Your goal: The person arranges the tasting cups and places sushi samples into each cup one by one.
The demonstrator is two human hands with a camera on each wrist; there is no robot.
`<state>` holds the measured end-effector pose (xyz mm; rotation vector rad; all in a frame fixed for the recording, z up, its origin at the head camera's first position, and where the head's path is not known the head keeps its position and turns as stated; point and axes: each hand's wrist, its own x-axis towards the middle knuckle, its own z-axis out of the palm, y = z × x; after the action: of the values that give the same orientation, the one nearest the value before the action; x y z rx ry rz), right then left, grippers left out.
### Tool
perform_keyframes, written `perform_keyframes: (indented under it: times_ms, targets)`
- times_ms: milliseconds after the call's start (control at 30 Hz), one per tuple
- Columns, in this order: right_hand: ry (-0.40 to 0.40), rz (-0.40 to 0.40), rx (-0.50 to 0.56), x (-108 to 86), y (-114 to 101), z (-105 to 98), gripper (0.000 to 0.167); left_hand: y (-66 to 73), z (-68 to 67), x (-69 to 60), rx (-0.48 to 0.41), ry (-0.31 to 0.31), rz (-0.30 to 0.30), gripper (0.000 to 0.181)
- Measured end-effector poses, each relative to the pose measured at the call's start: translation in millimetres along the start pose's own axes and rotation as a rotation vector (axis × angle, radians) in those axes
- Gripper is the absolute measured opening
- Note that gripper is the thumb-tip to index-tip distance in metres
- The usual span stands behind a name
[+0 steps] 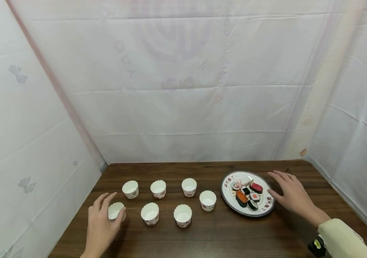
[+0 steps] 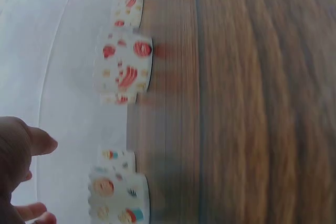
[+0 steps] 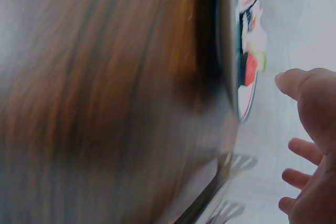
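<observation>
My left hand (image 1: 101,222) hovers at the front left, its thumb and fingers spread about a white paper baking cup (image 1: 115,210). In the left wrist view its fingers (image 2: 39,141) stand apart from the patterned baking cups (image 2: 124,64). At the right, my right hand (image 1: 294,195) reaches beside a round plate (image 1: 232,206) with a dark rim and red lettering. Its fingers are extended and hold nothing. Several sushi pieces lie on the plate, among them one with orange topping (image 1: 241,197) and one with red topping (image 1: 256,187).
Several more baking cups, such as one in front (image 1: 182,215) and one near the plate (image 1: 207,200), stand on the brown wooden table (image 1: 215,236). A metal utensil with slotted ends (image 3: 223,169) lies beyond the plate's right side. White cloth (image 1: 177,107) hangs around the table.
</observation>
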<state>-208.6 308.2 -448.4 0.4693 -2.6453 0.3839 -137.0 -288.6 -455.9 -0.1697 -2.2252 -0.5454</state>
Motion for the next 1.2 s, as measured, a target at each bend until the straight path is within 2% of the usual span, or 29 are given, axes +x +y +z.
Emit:
perform_keyframes:
  times_ms: [100,233,333,467,533,800,967,1200]
  targets:
    - [-0.026,0.040,-0.002,-8.1,11.7,-1.8,0.069,-9.8,-3.4,-1.8,0.021,-0.020,-0.051,0.070]
    - [-0.078,0.092,-0.009,-19.4,25.2,-3.6,0.073,-20.6,-5.1,-5.3,0.049,-0.079,-0.107,0.077]
    - [-0.113,0.134,-0.020,-26.3,33.3,-5.0,0.075,-27.5,-6.7,-7.7,0.044,-0.156,-0.168,0.082]
    - [-0.147,0.184,-0.029,-33.0,39.9,-6.1,0.079,-33.3,-10.3,-9.1,0.032,-0.285,-0.291,0.088]
    - [-0.161,0.202,-0.027,-35.8,42.0,-7.3,0.081,-35.4,-11.6,-9.3,0.027,-0.339,-0.332,0.091]
    - [-0.213,0.254,-0.005,-43.7,51.1,-12.6,0.084,-39.4,-13.0,-6.7,-0.011,-0.461,-0.428,0.095]
    - [-0.237,0.266,-0.003,-47.3,54.7,-13.3,0.080,-39.3,-12.4,-4.4,-0.027,-0.504,-0.449,0.092]
    - [-0.261,0.276,0.006,-49.8,56.7,-12.1,0.079,-39.4,-12.4,-6.8,-0.041,-0.477,-0.465,0.078]
